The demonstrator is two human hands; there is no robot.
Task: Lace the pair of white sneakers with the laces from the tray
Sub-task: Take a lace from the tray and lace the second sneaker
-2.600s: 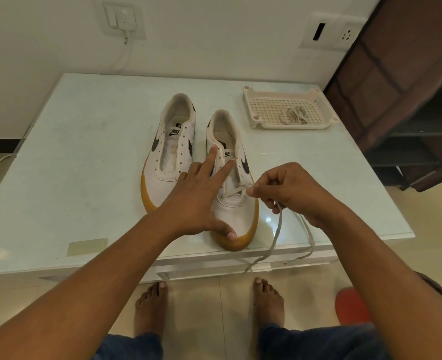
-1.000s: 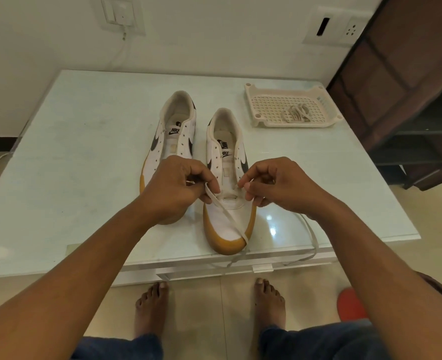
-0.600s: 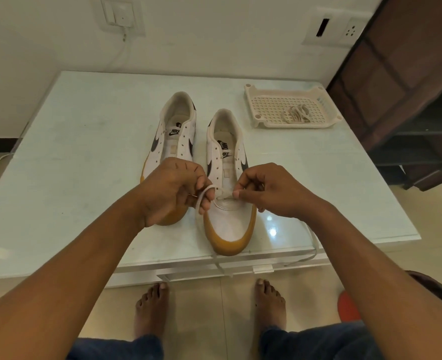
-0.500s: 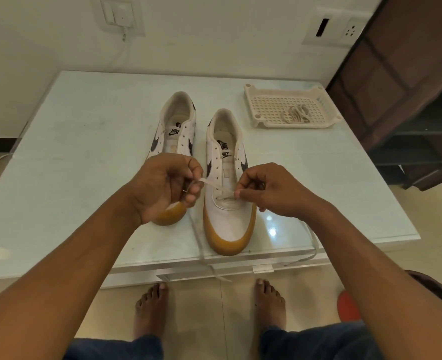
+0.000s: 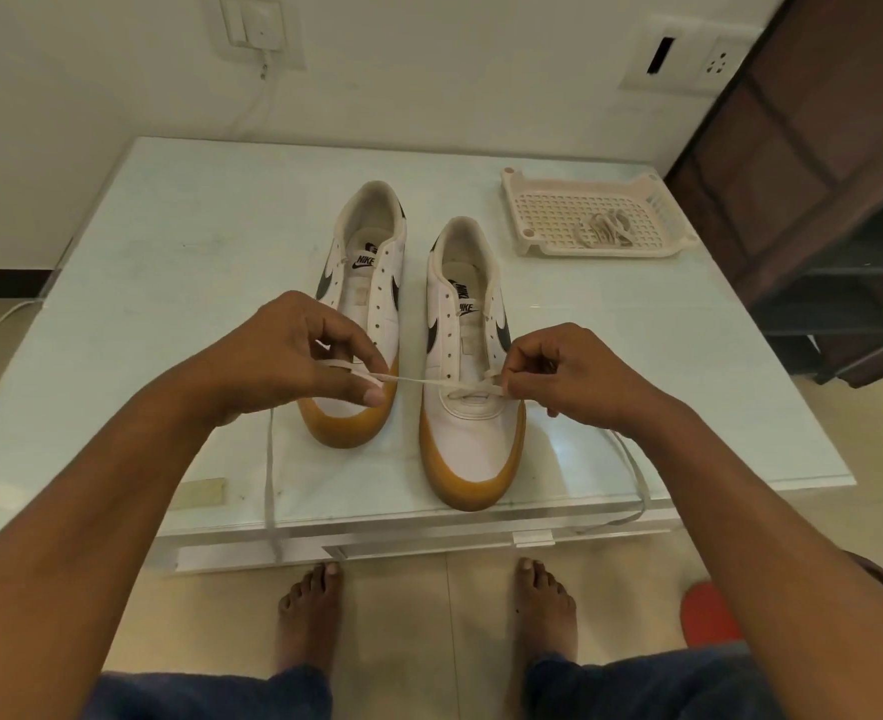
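Tabletop (image 5: 195,252): lace (image 5: 412,379) taut between hands (image 5: 283,366) (image 5: 579,379)

Soft, warm, even indoor light, faint shadows under the sneakers (image 5: 473,444), wide-angle bowing at edges.

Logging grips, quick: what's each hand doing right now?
Left hand: pinching the lace.
Right hand: pinching the same lace at the nearer sneaker.

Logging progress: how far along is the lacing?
Done: one lace runs through the lowest eyelets of the right sneaker. In hand: the left hand and right hand each pinch one side of it. Left: that sneaker's upper eyelets are empty, the left sneaker is unlaced, and the second lace lies in the tray.
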